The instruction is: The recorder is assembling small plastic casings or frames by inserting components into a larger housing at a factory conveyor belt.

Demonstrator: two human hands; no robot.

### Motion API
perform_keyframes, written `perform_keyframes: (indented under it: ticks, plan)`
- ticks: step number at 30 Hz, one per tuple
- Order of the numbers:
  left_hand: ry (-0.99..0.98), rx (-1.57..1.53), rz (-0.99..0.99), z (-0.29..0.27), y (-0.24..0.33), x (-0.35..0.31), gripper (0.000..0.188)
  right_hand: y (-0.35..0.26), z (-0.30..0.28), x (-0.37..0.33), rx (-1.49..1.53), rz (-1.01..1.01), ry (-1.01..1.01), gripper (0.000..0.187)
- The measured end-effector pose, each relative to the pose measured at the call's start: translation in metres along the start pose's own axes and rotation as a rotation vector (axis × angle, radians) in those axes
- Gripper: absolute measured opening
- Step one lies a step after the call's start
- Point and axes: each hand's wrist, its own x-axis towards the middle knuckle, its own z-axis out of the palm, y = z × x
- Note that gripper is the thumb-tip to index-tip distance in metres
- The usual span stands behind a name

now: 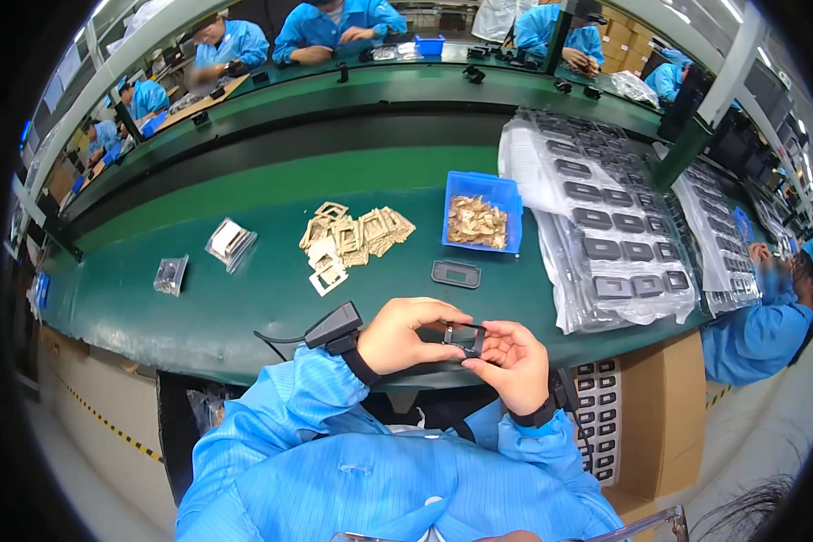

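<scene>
Between both hands, just over the near edge of the green table, I hold a small black rectangular frame (465,338). My left hand (408,336) pinches its left side between thumb and fingers. On the opposite side, my right hand (513,361) grips it the same way, fingers curled. Fine detail on the frame is too small to make out. Just beyond my hands a dark rounded housing with a window in it (456,275) lies flat on the table. A heap of beige cut-out frames (357,237) spreads to the left of it.
A blue bin (484,183) holds crumpled tan scraps. Right of it, clear trays (605,244) carry rows of black housings. Two small plastic bags, a clear one (231,244) and a darker one (171,275), lie leftward. A cardboard box (667,415) stands below. Co-workers in blue sit around.
</scene>
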Motion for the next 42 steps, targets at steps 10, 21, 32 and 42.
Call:
perform_keyframes:
  ticks: [10, 21, 32, 42]
  plan:
    - [-0.009, 0.411, 0.008, -0.013, -0.016, 0.022, 0.067, 0.014, -0.015, 0.012, -0.215, -0.067, 0.204, 0.037]
    - [0.113, 0.497, -0.067, -0.002, -0.030, -0.002, 0.058, -0.005, -0.030, 0.030, -0.834, -0.338, 0.037, 0.033]
    - [0.174, 0.516, 0.017, 0.000, -0.015, -0.057, 0.059, -0.010, -0.011, 0.054, -0.902, -0.363, -0.390, 0.032]
    - [0.145, 0.627, 0.110, 0.008, -0.017, -0.063, 0.041, -0.002, -0.008, 0.054, -0.930, -0.295, -0.415, 0.033]
